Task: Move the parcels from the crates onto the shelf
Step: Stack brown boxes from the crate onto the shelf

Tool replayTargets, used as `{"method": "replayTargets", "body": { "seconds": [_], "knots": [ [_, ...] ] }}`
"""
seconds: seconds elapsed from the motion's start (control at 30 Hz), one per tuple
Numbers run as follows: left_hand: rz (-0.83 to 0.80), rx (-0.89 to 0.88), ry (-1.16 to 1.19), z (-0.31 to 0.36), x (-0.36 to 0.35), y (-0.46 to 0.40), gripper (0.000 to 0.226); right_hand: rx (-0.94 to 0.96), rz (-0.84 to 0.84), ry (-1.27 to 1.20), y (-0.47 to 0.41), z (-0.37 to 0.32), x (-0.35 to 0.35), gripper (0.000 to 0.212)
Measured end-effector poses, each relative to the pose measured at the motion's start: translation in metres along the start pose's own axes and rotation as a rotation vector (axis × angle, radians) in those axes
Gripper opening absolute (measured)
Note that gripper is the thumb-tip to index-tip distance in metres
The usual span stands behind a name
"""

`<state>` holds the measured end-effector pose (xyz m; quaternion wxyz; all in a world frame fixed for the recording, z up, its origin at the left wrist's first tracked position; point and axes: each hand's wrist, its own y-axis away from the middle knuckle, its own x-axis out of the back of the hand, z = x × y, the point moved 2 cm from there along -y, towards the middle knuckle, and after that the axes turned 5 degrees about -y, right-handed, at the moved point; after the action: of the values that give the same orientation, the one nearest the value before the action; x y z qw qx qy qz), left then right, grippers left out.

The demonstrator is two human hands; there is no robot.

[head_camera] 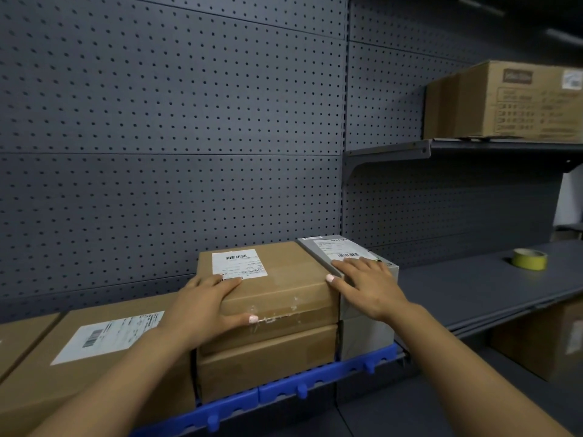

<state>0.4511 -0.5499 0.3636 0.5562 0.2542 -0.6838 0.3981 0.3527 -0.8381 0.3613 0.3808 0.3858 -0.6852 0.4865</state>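
Both hands were up on the shelf [473,298], right at the stack. The left hand [205,305] lay over the near left corner of the top brown parcel [284,288], fingers stretched flat across its top beside the white label [238,263], thumb pressed along the front face by the taped seam, so straight fingers resting, nothing curled round it. That parcel sat squarely on a second brown parcel [268,361] beneath it, both behind the blue rail [315,383] at the shelf's front edge. The right hand [369,288] lay flat on the grey parcel [366,332] just to the right, fingers spread over its labelled top, thumb tip reaching the brown parcel's right edge; again a loose, flat hand, gripping nothing. The grey parcel stood touching the brown stack on its right side. To the left, a wide low brown parcel [63,373] with a white label sat against the stack, with another brown one at the frame's edge. Farther right on the dark shelf, well apart, lay a roll of yellowish tape [529,259]. Above, on a higher shelf, stood a large printed carton [511,102], and the grey pegboard [173,121] backed it all.
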Motion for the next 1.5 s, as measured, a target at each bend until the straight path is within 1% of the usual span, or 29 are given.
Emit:
{"method": "replayTargets", "body": {
  "seconds": [0.07,0.2,0.3,0.37,0.47,0.53,0.63,0.7,0.77,0.87,0.93,1.1,1.27,1.37,1.5],
  "knots": [
    [0.010,-0.004,-0.003,-0.001,-0.001,-0.001,0.122,0.003,-0.019,0.022,-0.001,-0.001,0.002,0.062],
    [0.028,-0.007,-0.021,-0.001,0.001,-0.001,0.128,0.036,0.000,0.048,0.001,-0.003,0.003,0.067],
    [0.026,-0.014,-0.068,0.003,0.004,0.003,0.130,0.099,0.033,0.027,0.008,-0.013,0.007,0.082],
    [0.067,-0.036,-0.059,0.008,0.004,0.010,0.127,0.141,0.034,0.034,0.014,-0.022,0.009,0.087],
    [0.237,-0.095,-0.029,0.012,-0.005,0.027,0.104,0.217,0.005,0.086,0.022,-0.036,0.004,0.084],
    [0.312,-0.110,-0.081,0.009,-0.016,0.036,0.105,0.274,-0.006,0.127,0.026,-0.044,-0.003,0.085],
    [0.299,-0.089,-0.099,0.006,-0.024,0.040,0.116,0.310,-0.016,0.154,0.028,-0.055,-0.012,0.089],
    [0.307,-0.094,-0.073,0.006,-0.023,0.040,0.114,0.301,-0.003,0.159,0.029,-0.059,-0.016,0.093],
    [0.319,-0.106,-0.041,0.007,-0.020,0.039,0.107,0.295,0.027,0.166,0.030,-0.062,-0.019,0.095],
    [0.299,-0.153,-0.020,0.007,-0.013,0.040,0.095,0.282,0.042,0.162,0.030,-0.063,-0.021,0.095],
    [0.285,-0.175,-0.028,0.006,-0.009,0.041,0.091,0.271,0.037,0.169,0.029,-0.062,-0.021,0.093],
    [0.323,-0.194,0.010,0.005,-0.010,0.044,0.091,0.263,0.029,0.167,0.030,-0.065,-0.019,0.092],
    [0.348,-0.180,-0.074,0.005,-0.008,0.044,0.092,0.275,0.042,0.153,0.035,-0.069,-0.015,0.090],
    [0.405,-0.175,-0.119,0.007,-0.003,0.052,0.093,0.306,0.069,0.141,0.041,-0.076,-0.011,0.087],
    [0.500,-0.187,-0.135,0.000,0.011,0.080,0.088,0.388,0.093,0.077,0.052,-0.099,-0.009,0.085]
  ]
}}
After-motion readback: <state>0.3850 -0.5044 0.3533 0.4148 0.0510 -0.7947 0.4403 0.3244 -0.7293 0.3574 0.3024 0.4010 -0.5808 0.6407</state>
